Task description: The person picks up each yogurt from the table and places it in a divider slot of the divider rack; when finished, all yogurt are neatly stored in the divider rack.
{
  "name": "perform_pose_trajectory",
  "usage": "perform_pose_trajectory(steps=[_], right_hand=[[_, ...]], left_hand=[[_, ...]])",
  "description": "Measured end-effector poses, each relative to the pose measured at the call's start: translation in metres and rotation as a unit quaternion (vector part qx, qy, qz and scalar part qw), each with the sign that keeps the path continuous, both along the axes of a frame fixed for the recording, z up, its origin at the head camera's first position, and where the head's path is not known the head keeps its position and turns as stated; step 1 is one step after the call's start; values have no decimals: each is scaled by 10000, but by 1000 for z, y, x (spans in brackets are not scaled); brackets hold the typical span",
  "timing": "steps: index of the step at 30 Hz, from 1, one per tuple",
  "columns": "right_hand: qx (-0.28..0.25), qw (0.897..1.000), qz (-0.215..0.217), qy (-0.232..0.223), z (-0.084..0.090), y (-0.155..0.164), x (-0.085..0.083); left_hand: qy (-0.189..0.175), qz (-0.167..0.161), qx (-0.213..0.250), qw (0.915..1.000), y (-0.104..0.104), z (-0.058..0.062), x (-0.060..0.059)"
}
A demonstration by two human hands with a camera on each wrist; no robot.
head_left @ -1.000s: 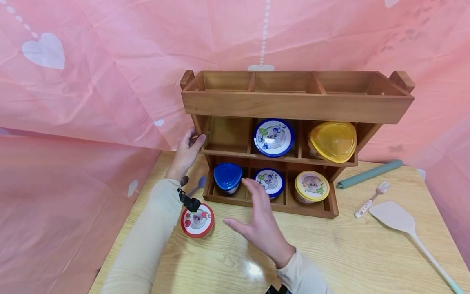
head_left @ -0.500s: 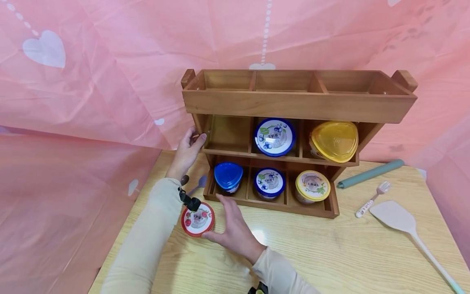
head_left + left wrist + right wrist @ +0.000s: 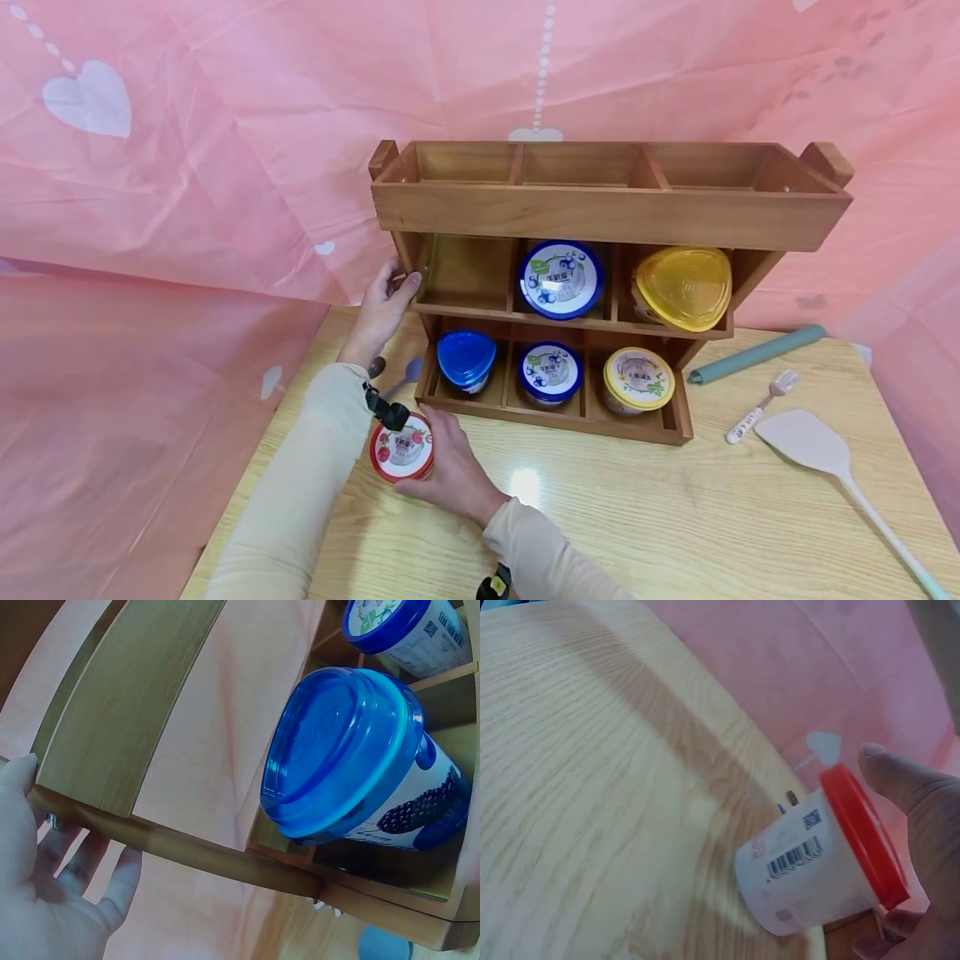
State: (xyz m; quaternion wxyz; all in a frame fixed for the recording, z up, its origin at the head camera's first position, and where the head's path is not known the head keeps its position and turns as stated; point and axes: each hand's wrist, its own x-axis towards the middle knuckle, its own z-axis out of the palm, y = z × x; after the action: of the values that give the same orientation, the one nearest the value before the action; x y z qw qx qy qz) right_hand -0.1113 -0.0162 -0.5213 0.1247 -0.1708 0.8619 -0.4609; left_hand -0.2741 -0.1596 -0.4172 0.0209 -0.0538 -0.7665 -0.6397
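My left hand (image 3: 378, 317) holds the left side of a brown wooden rack (image 3: 600, 213); in the left wrist view its thumb lies at the panel's edge, fingers curled behind. Beside the rack's front left corner, a white tub with a red lid (image 3: 402, 447) stands upright on the table. My right hand (image 3: 457, 473) straddles this tub from the right, thumb and fingers spread about its lid. The right wrist view shows the thumb apart from the red-lidded tub (image 3: 802, 862); the far fingers are partly hidden. A blue-lidded tub (image 3: 330, 750) sits in the bottom left compartment.
The rack also bears two tubs with blue-rimmed lids (image 3: 561, 280) (image 3: 551, 373), a yellow-lidded tub (image 3: 637, 381) and a yellow domed tub (image 3: 684, 287). On the right lie a green roll (image 3: 756, 354), a fork (image 3: 761, 408) and a spatula (image 3: 806, 442). A blue spoon (image 3: 408, 372) lies left.
My right hand has moved left and down from before the rack's lower shelf to the red-lidded tub. My left hand has stayed on the rack's side.
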Motion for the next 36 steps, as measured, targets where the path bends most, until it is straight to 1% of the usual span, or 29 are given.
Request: perform_pose_trajectory(steps=[4, 10, 17, 19, 20, 26, 27, 33, 36], right_hand=[[65, 9999, -33, -152, -3, -7, 1], [124, 9998, -59, -153, -9, -12, 1], [61, 9998, -156, -63, -12, -16, 2], [47, 9998, -156, -60, -12, -15, 2], [53, 9998, -152, -65, -12, -15, 2], [-48, 9996, -230, -157, -11, -6, 3], [-91, 9995, -259, -132, -11, -4, 4], [-275, 9989, -358, 135, -6, 9, 11], [-348, 9983, -441, 130, -4, 17, 15]], left_hand=[[-118, -45, 73, 9999, 4, 15, 10], [-159, -30, 76, 9998, 4, 17, 11], [-215, -52, 40, 9997, 5, 18, 11], [-191, -46, 69, 9998, 5, 18, 10], [-186, -45, 66, 9998, 4, 15, 9], [-106, 12, 106, 9999, 1, -5, -5], [-73, 28, 111, 9999, 0, -6, -6], [62, 62, 36, 10000, -1, -10, -7], [52, 70, -1, 10000, -1, -11, -7]])
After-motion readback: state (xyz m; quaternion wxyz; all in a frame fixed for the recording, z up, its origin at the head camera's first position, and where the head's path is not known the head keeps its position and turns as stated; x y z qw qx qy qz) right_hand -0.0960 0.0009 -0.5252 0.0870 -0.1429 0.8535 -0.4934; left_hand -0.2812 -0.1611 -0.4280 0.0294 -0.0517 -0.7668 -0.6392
